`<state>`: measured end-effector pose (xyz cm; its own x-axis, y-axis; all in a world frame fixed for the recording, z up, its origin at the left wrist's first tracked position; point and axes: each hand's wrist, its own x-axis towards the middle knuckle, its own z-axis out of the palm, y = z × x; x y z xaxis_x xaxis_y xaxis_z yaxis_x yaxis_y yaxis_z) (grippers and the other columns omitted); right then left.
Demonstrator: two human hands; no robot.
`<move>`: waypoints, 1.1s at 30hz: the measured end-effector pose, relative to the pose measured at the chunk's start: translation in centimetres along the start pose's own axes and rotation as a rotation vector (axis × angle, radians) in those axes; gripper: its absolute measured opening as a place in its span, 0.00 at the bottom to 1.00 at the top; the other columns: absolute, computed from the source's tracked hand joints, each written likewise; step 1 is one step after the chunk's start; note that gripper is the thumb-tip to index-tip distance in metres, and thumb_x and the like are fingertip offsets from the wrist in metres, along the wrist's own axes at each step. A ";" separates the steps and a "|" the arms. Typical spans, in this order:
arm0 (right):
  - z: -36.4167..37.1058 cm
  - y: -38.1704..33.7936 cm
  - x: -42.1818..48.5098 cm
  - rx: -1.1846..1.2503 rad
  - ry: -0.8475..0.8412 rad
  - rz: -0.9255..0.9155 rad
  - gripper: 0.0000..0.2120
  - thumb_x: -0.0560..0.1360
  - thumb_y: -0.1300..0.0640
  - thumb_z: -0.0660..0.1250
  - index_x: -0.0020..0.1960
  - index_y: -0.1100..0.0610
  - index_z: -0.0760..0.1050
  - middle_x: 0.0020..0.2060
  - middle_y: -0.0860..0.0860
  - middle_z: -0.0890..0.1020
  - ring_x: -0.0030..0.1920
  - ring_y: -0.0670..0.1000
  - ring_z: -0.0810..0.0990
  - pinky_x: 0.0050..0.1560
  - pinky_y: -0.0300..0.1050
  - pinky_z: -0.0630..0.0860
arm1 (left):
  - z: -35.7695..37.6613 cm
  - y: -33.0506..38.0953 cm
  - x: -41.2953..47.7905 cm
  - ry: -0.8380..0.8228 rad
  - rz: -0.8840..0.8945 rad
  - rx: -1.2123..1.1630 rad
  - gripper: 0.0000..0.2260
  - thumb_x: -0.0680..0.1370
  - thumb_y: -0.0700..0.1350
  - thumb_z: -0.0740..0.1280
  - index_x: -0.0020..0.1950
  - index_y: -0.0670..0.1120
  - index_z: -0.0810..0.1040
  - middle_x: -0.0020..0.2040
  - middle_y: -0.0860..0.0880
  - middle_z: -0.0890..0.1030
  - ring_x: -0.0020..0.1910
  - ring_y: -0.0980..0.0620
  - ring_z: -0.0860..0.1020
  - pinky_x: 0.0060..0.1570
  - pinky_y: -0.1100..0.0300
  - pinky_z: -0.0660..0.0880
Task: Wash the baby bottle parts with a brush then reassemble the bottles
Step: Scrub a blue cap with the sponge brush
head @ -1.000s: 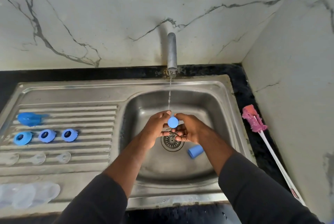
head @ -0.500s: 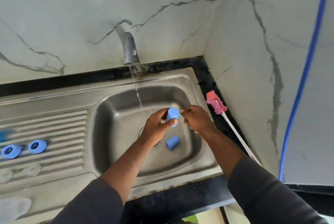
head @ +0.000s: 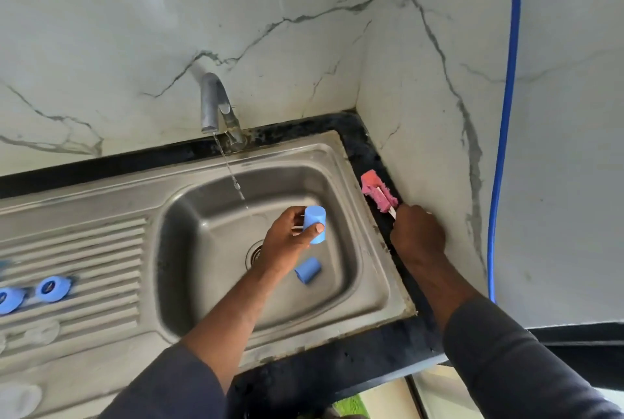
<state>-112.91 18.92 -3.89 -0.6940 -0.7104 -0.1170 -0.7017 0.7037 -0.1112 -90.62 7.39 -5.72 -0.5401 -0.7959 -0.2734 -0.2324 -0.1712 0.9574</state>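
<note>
The left grip (head: 287,243) pinched a blue cap (head: 314,224) above the sink (head: 341,155) basin, beside the thin stream from the tap (head: 214,104). The right grip (head: 418,236) lay over the handle of the pink brush (head: 376,195) on the counter (head: 358,135); whether its fingers were closed round it could not be told. Taking the handle near the head should give control inside so small a cap, its mouth turned toward the brush.
</note>
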 end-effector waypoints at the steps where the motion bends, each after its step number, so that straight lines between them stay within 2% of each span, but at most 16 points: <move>1: -0.1 -0.2 -0.2 -0.030 0.033 -0.021 0.07 0.76 0.60 0.65 0.52 0.59 0.80 0.47 0.57 0.83 0.49 0.61 0.83 0.45 0.51 0.79 | -0.4 0.0 -0.2 0.006 0.003 -0.010 0.25 0.64 0.61 0.74 0.57 0.53 0.79 0.52 0.51 0.85 0.50 0.52 0.84 0.49 0.52 0.81; 4: -0.5 -1.5 -0.8 0.035 0.133 -0.078 0.04 0.77 0.57 0.66 0.49 0.57 0.77 0.45 0.56 0.82 0.49 0.62 0.81 0.45 0.53 0.78 | -1.9 0.1 -0.7 0.042 0.033 -0.052 0.20 0.68 0.55 0.75 0.57 0.51 0.80 0.53 0.47 0.84 0.47 0.54 0.83 0.43 0.60 0.80; 7: -1.3 -3.7 -1.3 0.235 0.060 -0.144 0.06 0.78 0.55 0.67 0.47 0.57 0.75 0.44 0.58 0.82 0.48 0.63 0.81 0.45 0.53 0.75 | -3.9 0.3 -1.2 0.115 0.052 -0.044 0.19 0.67 0.53 0.75 0.56 0.52 0.79 0.53 0.49 0.84 0.47 0.55 0.83 0.44 0.60 0.80; 9: -2.0 -5.5 -2.1 0.437 -0.002 -0.170 0.07 0.76 0.55 0.70 0.43 0.55 0.75 0.38 0.52 0.82 0.42 0.58 0.81 0.42 0.48 0.73 | -5.3 0.3 -1.5 0.176 0.082 -0.007 0.21 0.64 0.58 0.76 0.55 0.55 0.79 0.52 0.54 0.85 0.50 0.55 0.83 0.48 0.60 0.79; 12: -2.9 -9.0 -4.4 0.658 -0.013 -0.182 0.09 0.76 0.53 0.72 0.40 0.52 0.75 0.32 0.45 0.81 0.35 0.42 0.78 0.38 0.37 0.71 | -7.7 0.6 -2.5 0.227 0.160 0.056 0.19 0.65 0.60 0.73 0.54 0.59 0.79 0.50 0.61 0.84 0.50 0.57 0.82 0.51 0.62 0.77; 14: -3.4 -10.8 -6.2 0.720 -0.003 -0.191 0.10 0.77 0.54 0.71 0.38 0.51 0.75 0.32 0.44 0.82 0.34 0.40 0.78 0.37 0.34 0.69 | -8.8 0.9 -3.0 0.246 0.191 0.071 0.18 0.65 0.59 0.72 0.54 0.62 0.78 0.50 0.62 0.84 0.50 0.58 0.82 0.52 0.62 0.77; 17: -3.9 -14.4 -8.5 0.805 0.003 -0.222 0.10 0.79 0.55 0.70 0.39 0.51 0.76 0.32 0.43 0.82 0.34 0.40 0.78 0.37 0.37 0.70 | -11.3 1.5 -3.9 0.266 0.226 0.090 0.19 0.64 0.61 0.73 0.53 0.62 0.78 0.49 0.60 0.84 0.48 0.61 0.82 0.50 0.63 0.77; 19: -4.1 -14.9 -9.2 0.832 0.008 -0.260 0.09 0.78 0.56 0.70 0.40 0.53 0.77 0.33 0.41 0.82 0.33 0.40 0.78 0.36 0.33 0.69 | -11.4 2.1 -3.8 0.263 0.250 0.100 0.18 0.64 0.62 0.73 0.51 0.60 0.79 0.46 0.60 0.84 0.45 0.61 0.81 0.47 0.62 0.77; 21: -3.4 -17.7 -10.4 0.805 -0.008 -0.327 0.08 0.78 0.57 0.71 0.40 0.54 0.77 0.34 0.39 0.82 0.34 0.41 0.78 0.36 0.32 0.70 | -13.8 1.8 -4.8 0.298 0.273 0.091 0.18 0.65 0.60 0.74 0.52 0.55 0.81 0.45 0.57 0.85 0.44 0.59 0.81 0.45 0.59 0.76; 23: -3.1 -17.9 -10.4 0.773 0.015 -0.313 0.08 0.77 0.57 0.72 0.39 0.54 0.77 0.32 0.40 0.82 0.35 0.41 0.78 0.35 0.33 0.69 | -14.1 1.7 -5.1 0.308 0.285 0.131 0.17 0.66 0.56 0.75 0.52 0.53 0.80 0.45 0.57 0.84 0.43 0.62 0.80 0.43 0.62 0.75; 25: -2.7 -18.5 -10.5 0.751 0.050 -0.285 0.08 0.77 0.57 0.72 0.40 0.54 0.76 0.32 0.41 0.82 0.37 0.40 0.79 0.36 0.36 0.70 | -14.9 1.6 -5.5 0.319 0.287 0.138 0.17 0.65 0.54 0.75 0.53 0.56 0.80 0.46 0.59 0.84 0.43 0.64 0.80 0.44 0.66 0.75; 28: -2.7 -19.2 -11.4 0.753 0.070 -0.337 0.07 0.77 0.57 0.72 0.42 0.54 0.77 0.34 0.42 0.83 0.37 0.39 0.80 0.36 0.32 0.71 | -15.9 1.2 -5.5 0.297 0.313 0.134 0.19 0.64 0.58 0.75 0.54 0.57 0.79 0.48 0.57 0.84 0.46 0.58 0.82 0.46 0.61 0.78; 30: -2.6 -19.4 -12.0 0.743 0.090 -0.382 0.06 0.76 0.57 0.73 0.42 0.54 0.77 0.34 0.42 0.83 0.37 0.40 0.81 0.37 0.31 0.72 | -16.4 0.9 -5.4 0.277 0.326 0.151 0.22 0.64 0.60 0.74 0.55 0.54 0.80 0.49 0.55 0.84 0.47 0.56 0.82 0.46 0.59 0.79; 33: -2.4 -19.6 -12.5 0.714 0.116 -0.347 0.07 0.77 0.56 0.73 0.41 0.53 0.77 0.34 0.41 0.83 0.38 0.40 0.81 0.38 0.37 0.75 | -17.0 0.5 -5.6 0.247 0.347 0.209 0.25 0.64 0.61 0.74 0.57 0.50 0.81 0.51 0.54 0.84 0.47 0.58 0.81 0.46 0.61 0.78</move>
<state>-90.88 13.97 2.07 -0.4947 -0.8579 0.1391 -0.6351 0.2476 -0.7317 -74.02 1.88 -2.10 -0.4118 -0.9042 0.1134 -0.2436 0.2291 0.9424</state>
